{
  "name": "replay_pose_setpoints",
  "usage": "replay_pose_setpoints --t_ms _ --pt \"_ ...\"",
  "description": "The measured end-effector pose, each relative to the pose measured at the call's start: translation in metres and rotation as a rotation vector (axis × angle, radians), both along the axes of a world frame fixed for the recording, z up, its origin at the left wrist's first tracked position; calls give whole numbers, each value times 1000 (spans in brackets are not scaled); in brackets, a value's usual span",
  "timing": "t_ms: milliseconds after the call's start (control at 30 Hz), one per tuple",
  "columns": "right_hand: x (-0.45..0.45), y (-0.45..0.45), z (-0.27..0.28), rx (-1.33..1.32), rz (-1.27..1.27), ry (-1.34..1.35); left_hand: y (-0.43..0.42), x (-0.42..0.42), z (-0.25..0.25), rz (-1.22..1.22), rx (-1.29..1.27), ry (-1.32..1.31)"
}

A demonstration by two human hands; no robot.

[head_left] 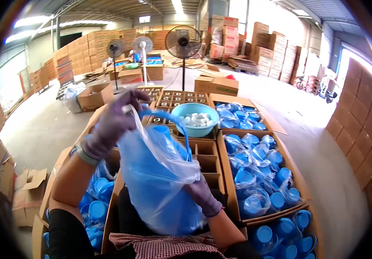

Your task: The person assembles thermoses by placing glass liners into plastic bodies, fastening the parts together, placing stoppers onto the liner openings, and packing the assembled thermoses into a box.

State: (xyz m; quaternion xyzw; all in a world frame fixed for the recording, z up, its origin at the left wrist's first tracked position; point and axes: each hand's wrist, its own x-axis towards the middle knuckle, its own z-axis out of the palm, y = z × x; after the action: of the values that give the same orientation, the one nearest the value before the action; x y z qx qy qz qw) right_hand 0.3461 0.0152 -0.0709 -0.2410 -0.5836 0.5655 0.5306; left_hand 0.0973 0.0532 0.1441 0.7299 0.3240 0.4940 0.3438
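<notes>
A large clear plastic bag (pixel 151 190) with blue contents rests against my lap, its mouth at the top. My left hand (pixel 119 123), in a purple-grey glove and slightly blurred, is closed on the bag's upper edge. A curved blue plastic strip (pixel 168 115) arches from beside those fingers over the bag's mouth and down its right side; which piece it belongs to is hidden. My right hand (pixel 202 194), gloved too, grips the bag's right side, with its fingertips partly covered by the film.
Around me stand cartons of blue-lidded, plastic-wrapped containers (pixel 255 172), with more at left (pixel 97 209). A light-blue basin (pixel 195 110) of small whitish pieces sits on a divided carton (pixel 207 162). Farther off are standing fans (pixel 183 42) and stacked boxes (pixel 268 56).
</notes>
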Motion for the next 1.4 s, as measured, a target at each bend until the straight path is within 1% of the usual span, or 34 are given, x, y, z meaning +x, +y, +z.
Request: replay_pose_setpoints --t_ms 33,67,100,133,167,200,267,300,333,367,400,433,500,567,633,667,700,767,833,867,900,933,967,1000,1033,1100,1167,1200,1233,1300,1367,1400 --pt "8 4 -31 -127 69 -11 10 3 -31 -34 -97 -22" --pt "10 0 -69 -186 108 -28 17 5 -66 30 50 120" --pt "12 -5 -107 -246 146 -45 7 15 -94 46 66 140" --pt "14 -9 -145 -305 183 -64 -22 23 -124 6 230 310" --pt "7 -29 -165 -244 124 -155 -45 29 -134 -7 189 295" --pt "7 -38 -159 -176 115 -202 -51 27 -159 -6 489 406" --pt "8 -94 -134 -116 128 -277 -83 25 -176 -238 477 626" --pt "13 -116 -118 -61 95 -493 -99 24 -183 -375 462 752" --pt "26 -126 -174 -1 127 -705 -108 19 -210 -416 434 892" --pt "37 -141 -180 -11 159 -836 -113 16 -238 -461 415 1029" --pt "47 -156 -184 -13 198 -969 -120 13 -247 -389 425 1009" --pt "51 -161 -118 -95 221 -1023 -125 8 -255 -364 418 959" --pt "70 -123 -83 8 601 -956 -126 1 -268 -313 442 863" --pt "69 -77 7 73 620 -827 -130 0 -276 -299 513 848" --pt "42 -40 37 79 113 -696 -126 4 -276 -295 621 842" --pt "19 -18 36 331 -103 -648 -126 8 -278 -283 608 878" --pt "-7 7 27 586 -319 -584 -125 13 -290 -233 683 919" --pt "-41 33 2 723 -353 -784 -118 10 -286 -237 746 932" --pt "-68 47 -24 838 -411 -1001 -103 -10 -265 -305 669 846" --pt "-67 49 -31 828 -459 -1013 -92 -26 -254 -334 594 745" --pt "-64 51 -33 820 -459 -1015 -68 -47 -246 -353 431 547" --pt "-59 49 -33 800 -459 -1019 -45 -67 -239 -376 286 328" --pt "-58 50 -31 766 -458 -1023 -17 -84 -251 -365 141 51" --pt "-61 54 -29 763 -459 -1037 -11 -94 -263 -64 -164 -75" --pt "-65 54 -30 747 -455 -1055 14 -93 -276 46 -250 -75" --pt "-67 55 -30 717 -433 -1068 52 -73 -317 23 -396 -203" --pt "-67 60 -29 699 -410 -1054 77 -50 -367 -216 -651 -298" --pt "-60 62 -25 674 -384 -1054 69 -36 -366 -184 -582 -320" --pt "-47 70 -33 608 -352 -886 56 -24 -343 -128 -534 -401" --pt "-11 84 -71 475 -274 -550 43 -26 -324 42 -181 -142" --pt "21 97 -135 -42 -211 -236 32 -15 -275 -99 200 99" --pt "34 108 -152 -457 -87 -299 21 -9 -257 -249 143 204"
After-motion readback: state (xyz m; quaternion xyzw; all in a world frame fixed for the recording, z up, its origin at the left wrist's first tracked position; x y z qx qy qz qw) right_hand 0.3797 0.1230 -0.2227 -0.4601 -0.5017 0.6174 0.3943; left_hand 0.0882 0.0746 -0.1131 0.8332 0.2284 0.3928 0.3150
